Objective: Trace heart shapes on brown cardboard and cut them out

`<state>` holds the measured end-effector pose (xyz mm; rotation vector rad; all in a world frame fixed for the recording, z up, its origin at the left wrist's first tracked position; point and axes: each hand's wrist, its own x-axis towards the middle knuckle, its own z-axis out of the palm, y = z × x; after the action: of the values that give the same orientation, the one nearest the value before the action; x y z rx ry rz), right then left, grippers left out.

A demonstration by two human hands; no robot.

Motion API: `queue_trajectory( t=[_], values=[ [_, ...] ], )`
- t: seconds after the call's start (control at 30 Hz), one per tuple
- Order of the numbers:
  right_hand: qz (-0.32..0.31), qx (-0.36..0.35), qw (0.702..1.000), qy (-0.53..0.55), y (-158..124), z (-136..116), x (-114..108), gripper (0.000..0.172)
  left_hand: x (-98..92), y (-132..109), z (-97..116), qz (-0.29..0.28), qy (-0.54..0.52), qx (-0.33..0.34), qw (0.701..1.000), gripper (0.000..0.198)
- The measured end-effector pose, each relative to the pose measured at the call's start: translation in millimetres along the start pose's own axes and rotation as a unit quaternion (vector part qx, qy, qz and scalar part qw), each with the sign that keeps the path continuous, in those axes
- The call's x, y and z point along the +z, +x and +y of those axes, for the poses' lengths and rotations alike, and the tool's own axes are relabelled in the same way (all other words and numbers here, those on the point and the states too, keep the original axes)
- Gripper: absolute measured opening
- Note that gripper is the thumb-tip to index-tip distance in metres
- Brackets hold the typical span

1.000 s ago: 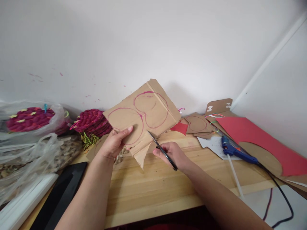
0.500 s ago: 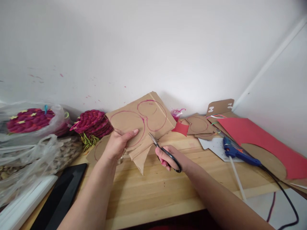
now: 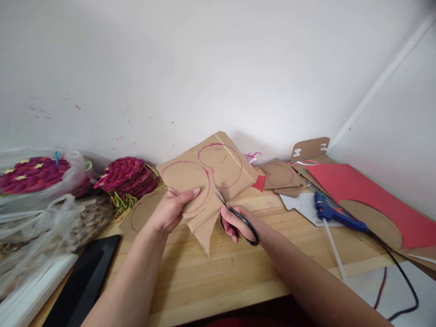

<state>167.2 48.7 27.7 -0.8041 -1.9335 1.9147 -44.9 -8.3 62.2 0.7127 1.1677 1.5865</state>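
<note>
My left hand [image 3: 173, 206] grips the lower left edge of a piece of brown cardboard [image 3: 204, 156], thumb on top and fingers hidden behind. Two rounded outlines in purple marker show on its face, and a pointed flap hangs from its lower edge. My right hand [image 3: 236, 222] is closed around the black handles of a pair of scissors [image 3: 245, 225]. Their blades point up and left into the lower part of the cardboard, between the two outlines. Below, the wooden table [image 3: 218, 281] shows.
At left are magenta braided pieces [image 3: 127, 179], plastic bags, a black tablet-like slab [image 3: 83, 281] and a white box-like object [image 3: 41, 290]. At right lie marked cardboard pieces [image 3: 279, 175], red sheet [image 3: 368, 200] and a blue glue gun [image 3: 337, 218] with a trailing cord.
The cardboard has shifted slightly right and down with my left hand. The scissor blades look closer together. The background has slid slightly left as the view turned.
</note>
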Motion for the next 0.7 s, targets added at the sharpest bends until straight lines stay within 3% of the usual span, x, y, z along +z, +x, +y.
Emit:
queue_trajectory(
  t=[0.13, 0.33, 0.7],
  values=[
    [0.018, -0.001, 1.0, -0.004, 1.5, 1.3, 2.6, 0.077, 4.0, -3.1, -4.0, -0.025, 0.014, 0.003, 1.0, 0.036],
    [0.059, -0.002, 0.998, 0.02, 2.1, -3.0, 6.1, 0.077, 14.7, -4.5, -9.5, -0.001, -0.025, 0.018, 1.0, 0.037],
    [0.083, -0.008, 0.996, -0.041, 0.5, -4.8, 5.2, 0.068, 10.5, -3.6, -7.8, 0.004, -0.014, 0.017, 1.0, 0.037]
  ],
)
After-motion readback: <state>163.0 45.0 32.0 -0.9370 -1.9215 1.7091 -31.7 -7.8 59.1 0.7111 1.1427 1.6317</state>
